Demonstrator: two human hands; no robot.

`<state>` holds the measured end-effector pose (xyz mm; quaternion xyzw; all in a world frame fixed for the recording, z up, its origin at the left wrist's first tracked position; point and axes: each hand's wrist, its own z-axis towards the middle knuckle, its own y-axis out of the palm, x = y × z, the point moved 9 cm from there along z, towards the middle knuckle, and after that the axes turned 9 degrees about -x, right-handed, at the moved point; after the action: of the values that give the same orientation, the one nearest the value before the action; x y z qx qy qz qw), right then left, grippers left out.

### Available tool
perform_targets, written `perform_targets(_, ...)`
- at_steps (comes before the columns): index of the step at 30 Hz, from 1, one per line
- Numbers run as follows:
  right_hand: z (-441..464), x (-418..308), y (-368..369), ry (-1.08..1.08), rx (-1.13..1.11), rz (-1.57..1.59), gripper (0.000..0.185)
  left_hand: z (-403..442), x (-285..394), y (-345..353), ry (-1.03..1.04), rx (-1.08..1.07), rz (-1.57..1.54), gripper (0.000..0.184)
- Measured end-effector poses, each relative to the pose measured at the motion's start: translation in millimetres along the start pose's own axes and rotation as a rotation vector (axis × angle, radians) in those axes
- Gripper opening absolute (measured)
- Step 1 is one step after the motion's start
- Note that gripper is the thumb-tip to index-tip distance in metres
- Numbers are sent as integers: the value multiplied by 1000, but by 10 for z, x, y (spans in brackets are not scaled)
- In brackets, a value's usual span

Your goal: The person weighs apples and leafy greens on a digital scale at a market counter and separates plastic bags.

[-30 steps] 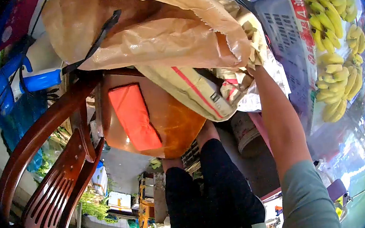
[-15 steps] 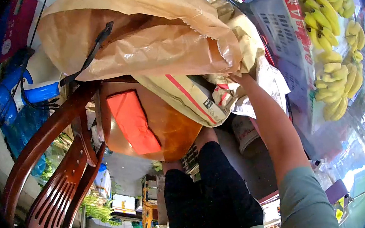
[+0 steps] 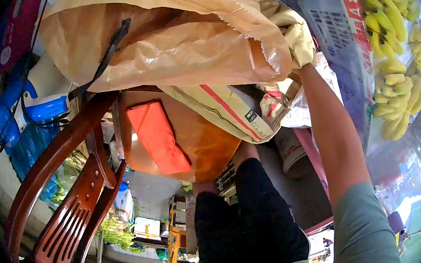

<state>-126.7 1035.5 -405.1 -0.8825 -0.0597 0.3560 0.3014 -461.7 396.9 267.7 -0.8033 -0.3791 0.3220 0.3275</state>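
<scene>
My right forearm reaches up from the lower right to the crumpled tan paper (image 3: 297,38), where my right hand is hidden from the wrist on. Whether its fingers hold anything does not show. Beside it, a large brown paper bag (image 3: 196,55) with a jagged edge gapes at the top of the view. Under that bag lies a tan sack (image 3: 218,112) with a red stripe. White crumpled wrapping (image 3: 297,114) hangs just left of my forearm. A folded red plastic bag (image 3: 159,137) rests flat on the wooden chair seat (image 3: 207,147). My left hand is out of sight.
The carved wooden chair back (image 3: 70,220) stands at left, near a blue plastic handle (image 3: 47,109) and dark cords. Bunches of bananas (image 3: 393,95) lie on the right beside a grey plastic crate (image 3: 331,29). A bucket (image 3: 291,153) stands on the floor below.
The view has shifted slightly, so most things sit a little further right. My right wrist is now tucked behind the crumpled tan paper, a bit higher than before.
</scene>
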Motion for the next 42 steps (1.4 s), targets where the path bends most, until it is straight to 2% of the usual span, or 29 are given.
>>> perform_targets(2,178,-88,-45,-20,2,-11,23,44,38,-24,-240,11,97,45)
perform_targets(3,256,-103,-28,-18,-9,-22,22,48,117,-31,-243,15,97,45)
perform_targets(8,337,55,314,32,-95,-57,18,-62,51,152,-559,44,-522,58)
perform_targets(9,315,97,441,40,-106,-77,18,-108,-74,128,-564,35,-513,58)
perform_targets(11,306,169,648,60,-115,-117,17,-146,-309,96,-317,-64,-263,61)
perform_targets(12,277,194,728,66,-123,-137,17,-146,-361,37,-267,-58,-219,58)
perform_targets(19,-127,505,610,149,-133,-149,18,-415,-881,120,-218,-87,-223,44)
perform_targets(20,-214,541,581,160,-138,-155,18,-455,-977,170,-225,-102,-255,42)
perform_targets(22,-415,582,599,188,-137,-205,19,-374,-820,213,-355,-13,-556,39)
perform_targets(23,-525,576,593,201,-135,-230,20,-342,-730,275,-487,67,-858,37)
perform_targets(24,-623,552,611,215,-128,-272,21,-206,-464,268,-458,-116,-330,38)
perform_targets(25,-732,516,620,227,-125,-312,22,-86,-226,270,-450,-104,-334,38)
perform_targets(27,-991,373,556,250,-107,-386,23,71,131,162,-300,90,-576,69)
perform_targets(28,-1142,293,502,260,-104,-432,24,5,-191,171,-271,28,-320,82)
perform_targets(29,-1310,165,424,269,-101,-482,25,37,-163,151,-261,41,-330,82)
perform_targets(31,-1642,-139,187,301,-86,-549,27,169,289,61,82,78,-120,88)
perform_targets(32,-1840,-303,38,344,-37,-484,28,122,210,100,91,97,-131,88)
perform_targets(33,-2142,-441,-276,417,268,51,32,84,-59,185,-60,109,-206,83)
perform_targets(34,-2228,-694,-462,202,404,-103,30,25,-325,287,-210,119,-281,78)
perform_targets(35,-2435,-1005,-579,179,371,79,33,46,-326,308,-241,112,-364,78)
perform_targets(38,-3047,-1290,-489,264,266,251,39,121,-251,339,-317,90,-544,77)
perform_targets(39,-3244,-1322,-361,252,205,318,40,148,-198,345,-301,99,-576,76)
perform_targets(42,-3922,-2304,-356,158,132,352,35,217,-8,326,-201,148,-664,69)
